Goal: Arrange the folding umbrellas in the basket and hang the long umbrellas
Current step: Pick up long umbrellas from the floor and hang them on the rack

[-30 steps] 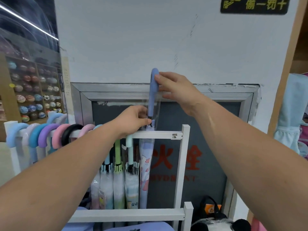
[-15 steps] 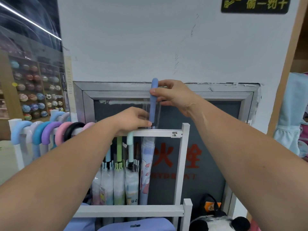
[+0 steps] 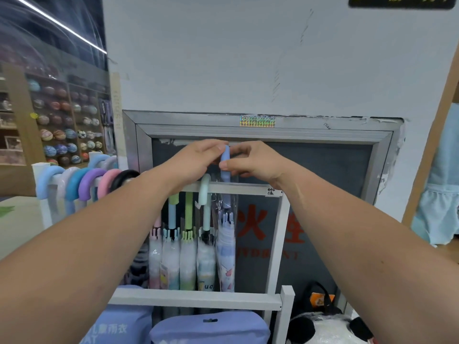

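Observation:
A long umbrella with a periwinkle-blue handle and a pale printed canopy in clear wrap hangs at the white rack's top rail. My left hand pinches the top of the handle from the left. My right hand grips the same handle from the right. Both hands meet just above the rail. Several other long umbrellas hang to the left, with a mint hook handle right beside the blue one.
A row of curved pastel and black handles lines the rail's left end. Blue pouches and a panda plush sit below the lower rail. A hydrant cabinet is behind. Light-blue clothing hangs right.
The blue-handled umbrella has come down, so its handle now sits at the rail. My left hand rose from the rail to the handle's top, next to my right hand.

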### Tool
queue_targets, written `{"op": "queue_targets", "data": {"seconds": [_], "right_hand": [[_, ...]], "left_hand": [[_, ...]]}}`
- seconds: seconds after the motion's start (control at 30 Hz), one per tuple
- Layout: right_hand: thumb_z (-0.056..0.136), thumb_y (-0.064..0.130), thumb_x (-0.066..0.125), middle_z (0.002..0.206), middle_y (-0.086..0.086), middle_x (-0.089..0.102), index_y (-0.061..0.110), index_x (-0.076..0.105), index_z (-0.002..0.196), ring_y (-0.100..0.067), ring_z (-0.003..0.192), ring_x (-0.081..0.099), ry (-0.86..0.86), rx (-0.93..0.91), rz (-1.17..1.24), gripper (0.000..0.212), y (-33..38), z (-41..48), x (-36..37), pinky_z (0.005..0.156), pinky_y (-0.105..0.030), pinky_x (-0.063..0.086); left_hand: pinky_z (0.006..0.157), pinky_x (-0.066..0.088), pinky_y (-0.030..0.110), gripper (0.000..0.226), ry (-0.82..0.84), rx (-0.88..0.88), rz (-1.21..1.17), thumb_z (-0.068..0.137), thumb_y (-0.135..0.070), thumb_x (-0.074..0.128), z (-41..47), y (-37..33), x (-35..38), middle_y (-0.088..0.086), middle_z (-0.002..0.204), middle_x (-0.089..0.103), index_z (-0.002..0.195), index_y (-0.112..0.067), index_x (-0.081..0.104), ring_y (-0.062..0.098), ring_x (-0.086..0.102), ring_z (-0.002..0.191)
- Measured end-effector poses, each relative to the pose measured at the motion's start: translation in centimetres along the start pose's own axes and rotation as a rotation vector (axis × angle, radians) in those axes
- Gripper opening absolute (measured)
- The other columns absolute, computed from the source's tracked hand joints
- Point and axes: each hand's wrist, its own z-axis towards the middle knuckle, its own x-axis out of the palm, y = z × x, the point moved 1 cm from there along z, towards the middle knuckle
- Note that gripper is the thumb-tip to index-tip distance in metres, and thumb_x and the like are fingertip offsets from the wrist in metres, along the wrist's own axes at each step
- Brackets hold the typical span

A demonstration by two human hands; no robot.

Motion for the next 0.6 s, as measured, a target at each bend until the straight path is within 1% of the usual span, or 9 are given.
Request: {"op": "queue_targets", "data": {"seconds": [0.07,0.17,0.23,0.3,0.4,0.43,0.47,0.53,0.6], "right_hand": [[0.075,0.032,0.086,0.096,-0.013,0.075,0.015,0.072,0.104,-0.015,0.08,0.065,0.015,0.015,-0.021,0.037,-0.8,-0.1,0.1,0.078,-0.031,0.051],[0.056,0.051,0.086,0.093,0.0,0.076,0.019,0.074,0.1,-0.011,0.089,0.066,0.015,0.014,-0.124,0.055,-1.7,-0.2,0.4,0.089,-0.031,0.05],[0.051,0.053,0.087,0.084,0.007,0.074,0.018,0.074,0.098,-0.01,0.088,0.066,0.039,0.021,-0.152,0.06,-2.0,-0.1,0.4,0.09,-0.031,0.049],[0.056,0.045,0.091,0.074,0.011,0.071,0.016,0.072,0.1,-0.006,0.078,0.065,0.1,0.036,-0.179,0.056,-2.2,-0.2,0.4,0.082,-0.025,0.05],[0.072,0.027,0.089,0.055,0.015,0.062,0.008,0.068,0.102,0.002,0.053,0.058,0.159,0.049,-0.256,0.042,-2.1,-0.6,0.5,0.056,-0.007,0.041],[0.073,0.026,0.089,0.055,0.016,0.061,0.008,0.068,0.103,0.003,0.051,0.057,0.157,0.052,-0.285,0.041,-2.1,-0.6,0.5,0.052,-0.006,0.039],[0.072,0.029,0.089,0.059,0.015,0.063,0.01,0.067,0.104,0.003,0.054,0.058,0.152,0.054,-0.316,0.043,-2.1,-0.5,0.6,0.052,-0.008,0.04],[0.068,0.042,0.09,0.076,0.013,0.065,0.017,0.066,0.107,0.0,0.068,0.06,0.133,0.057,-0.398,0.052,-2.2,-0.4,0.8,0.061,-0.016,0.042],[0.066,0.049,0.088,0.086,0.011,0.064,0.021,0.064,0.108,-0.006,0.078,0.06,0.118,0.064,-0.46,0.057,-2.5,-0.4,0.8,0.066,-0.024,0.04]], "left_hand": [[0.103,0.041,0.029,0.028,0.032,0.006,0.079,0.104,-0.04,0.049,-0.4,0.2,0.0,-0.015,0.128,0.066,0.124,-0.035,0.067,0.005,0.057,0.123],[0.103,0.038,0.025,0.032,0.078,0.029,0.23,0.104,-0.037,0.05,-0.6,0.3,0.1,-0.013,0.131,0.063,0.13,-0.028,0.065,0.005,0.055,0.124],[0.102,0.041,0.027,0.029,0.115,0.032,0.302,0.103,-0.038,0.051,-0.6,0.5,0.1,-0.015,0.125,0.067,0.126,-0.03,0.067,0.003,0.057,0.12],[0.104,0.044,0.031,0.027,0.168,0.031,0.392,0.102,-0.039,0.053,-0.7,0.6,0.0,-0.015,0.121,0.069,0.123,-0.03,0.069,0.004,0.06,0.117],[0.106,0.045,0.037,0.029,0.213,0.047,0.563,0.101,-0.04,0.055,-0.8,0.7,0.1,-0.011,0.122,0.068,0.124,-0.03,0.068,0.009,0.06,0.117],[0.106,0.045,0.039,0.029,0.211,0.048,0.593,0.101,-0.041,0.055,-0.8,0.7,0.1,-0.01,0.122,0.068,0.125,-0.031,0.068,0.011,0.06,0.117],[0.105,0.046,0.04,0.029,0.206,0.044,0.614,0.101,-0.042,0.054,-0.7,0.8,0.2,-0.01,0.122,0.068,0.124,-0.031,0.067,0.012,0.06,0.116],[0.104,0.047,0.044,0.03,0.197,0.047,0.659,0.1,-0.047,0.053,-0.6,0.9,0.4,-0.012,0.122,0.068,0.124,-0.037,0.067,0.013,0.061,0.116],[0.102,0.048,0.046,0.03,0.188,0.049,0.693,0.099,-0.05,0.051,-0.7,0.8,0.6,-0.013,0.122,0.068,0.124,-0.04,0.065,0.014,0.06,0.116]]}}
